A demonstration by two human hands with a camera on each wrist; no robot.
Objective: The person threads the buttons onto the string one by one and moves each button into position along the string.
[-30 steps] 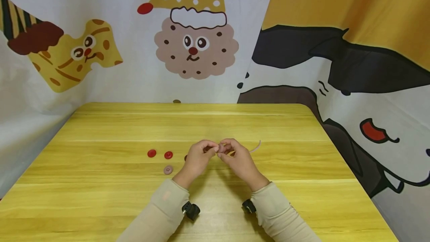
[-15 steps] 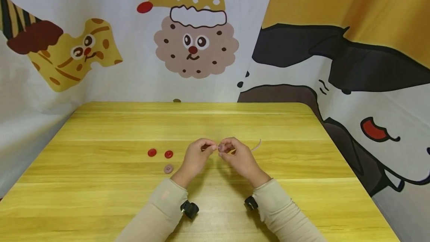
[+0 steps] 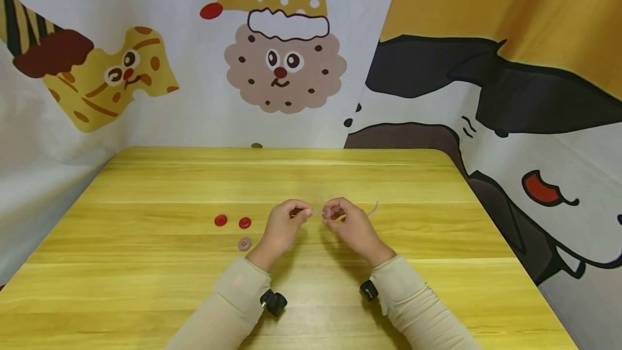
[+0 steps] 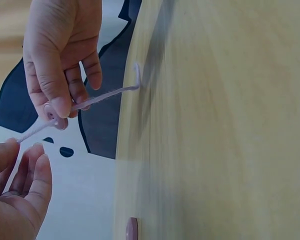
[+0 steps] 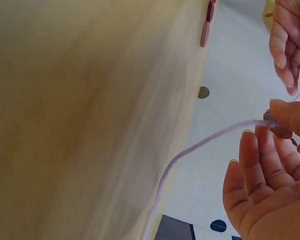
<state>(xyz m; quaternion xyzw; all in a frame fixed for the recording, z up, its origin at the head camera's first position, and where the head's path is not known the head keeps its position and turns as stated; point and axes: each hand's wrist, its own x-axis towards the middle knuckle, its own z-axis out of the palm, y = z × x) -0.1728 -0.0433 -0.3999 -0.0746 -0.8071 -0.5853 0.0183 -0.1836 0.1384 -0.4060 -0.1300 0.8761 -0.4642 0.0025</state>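
Observation:
My right hand (image 3: 355, 229) pinches a dusty-pink button (image 4: 56, 118) between thumb and fingers. A pale lilac string (image 5: 205, 141) passes through the button. On the near side its end is pinched in the thumb and fingers of my left hand (image 3: 282, 228). A short taut stretch of string joins the two hands, which are a little apart above the table. Beyond the right hand the rest of the string hangs loose and curves away.
Left of the hands on the wooden table (image 3: 146, 285) lie a red button (image 3: 221, 220), a second red button (image 3: 245, 222) and another dusty-pink button (image 3: 244, 243). A cartoon-printed curtain (image 3: 194, 123) hangs behind the table.
The hands have drawn apart, the right one moving rightward with the button. A length of string now shows between button and left fingers, where the fingertips nearly met before.

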